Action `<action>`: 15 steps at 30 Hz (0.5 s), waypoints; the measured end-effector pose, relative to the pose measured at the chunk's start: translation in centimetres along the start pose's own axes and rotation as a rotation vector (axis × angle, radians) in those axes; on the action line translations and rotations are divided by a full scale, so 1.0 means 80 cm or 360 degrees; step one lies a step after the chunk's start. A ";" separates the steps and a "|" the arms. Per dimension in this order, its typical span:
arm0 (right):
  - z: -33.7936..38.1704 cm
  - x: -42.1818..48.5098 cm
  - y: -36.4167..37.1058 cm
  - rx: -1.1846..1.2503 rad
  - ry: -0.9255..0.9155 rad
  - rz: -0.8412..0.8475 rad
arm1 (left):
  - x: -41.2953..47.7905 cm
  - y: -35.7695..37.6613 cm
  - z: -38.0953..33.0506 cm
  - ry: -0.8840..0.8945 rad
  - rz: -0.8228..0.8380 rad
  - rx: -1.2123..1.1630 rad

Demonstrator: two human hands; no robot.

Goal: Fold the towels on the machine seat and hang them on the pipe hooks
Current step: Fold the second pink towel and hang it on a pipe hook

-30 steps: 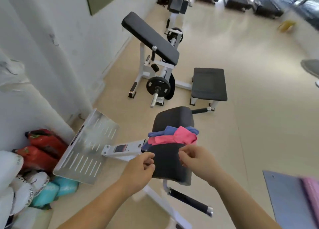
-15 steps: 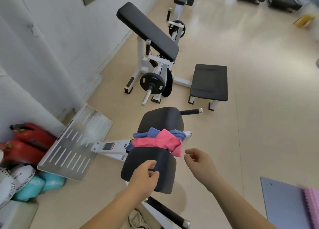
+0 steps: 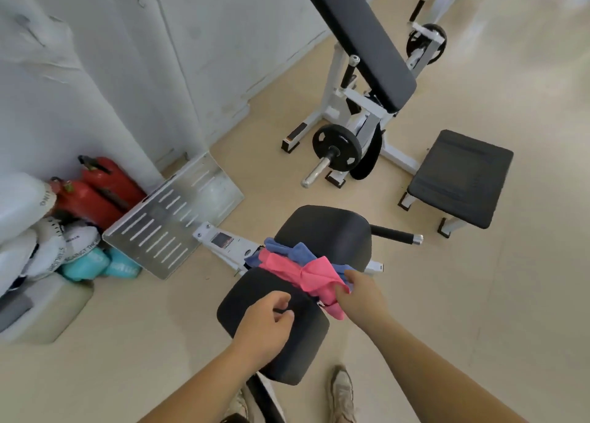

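A crumpled pink towel (image 3: 300, 272) lies across the black machine seat (image 3: 255, 295), where seat and back pad (image 3: 325, 231) meet. A blue towel (image 3: 295, 252) lies bunched under and behind it. My right hand (image 3: 360, 298) pinches the pink towel's right end at the seat's right edge. My left hand (image 3: 266, 322) hovers over the seat cushion with fingers loosely curled and holds nothing. No pipe hooks are in view.
A slotted metal footplate (image 3: 172, 218) slopes left of the seat. Red fire extinguishers (image 3: 95, 192) and white and teal bags (image 3: 64, 256) sit by the wall. A preacher-curl bench with a weight plate (image 3: 336, 146) and a low black pad (image 3: 459, 177) stand beyond. My shoes (image 3: 341, 394) are below.
My right hand has moved in from beside the seat and taken hold of the pink towel's right end. My view has come closer and swung left; the left hand stays over the cushion.
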State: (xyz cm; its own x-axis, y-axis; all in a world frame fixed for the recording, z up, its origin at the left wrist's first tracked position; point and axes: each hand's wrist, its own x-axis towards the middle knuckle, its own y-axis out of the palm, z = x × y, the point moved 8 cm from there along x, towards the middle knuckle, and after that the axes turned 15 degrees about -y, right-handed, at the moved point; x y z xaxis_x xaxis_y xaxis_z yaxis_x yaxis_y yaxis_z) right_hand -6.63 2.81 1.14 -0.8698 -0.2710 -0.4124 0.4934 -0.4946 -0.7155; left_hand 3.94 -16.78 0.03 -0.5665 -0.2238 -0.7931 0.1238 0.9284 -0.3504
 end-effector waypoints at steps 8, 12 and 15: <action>-0.068 0.056 0.031 -0.0375 -0.0284 0.0345 | -0.047 0.060 0.024 -0.0299 -0.0422 -0.0403; -0.053 0.030 0.011 -0.0006 -0.0471 0.0280 | -0.086 0.098 0.022 -0.0336 -0.0545 -0.0556; -0.027 -0.009 -0.021 0.0285 -0.0618 0.0289 | -0.114 0.111 0.011 -0.0293 -0.0625 -0.0642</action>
State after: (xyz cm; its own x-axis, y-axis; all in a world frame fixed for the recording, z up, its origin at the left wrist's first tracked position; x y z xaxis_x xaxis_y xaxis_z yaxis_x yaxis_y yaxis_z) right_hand -6.79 5.59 1.43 -0.7256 -0.6387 -0.2560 0.6583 -0.5361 -0.5284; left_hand 10.94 -6.75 3.71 -0.3520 -0.5876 -0.7286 -0.4065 0.7971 -0.4465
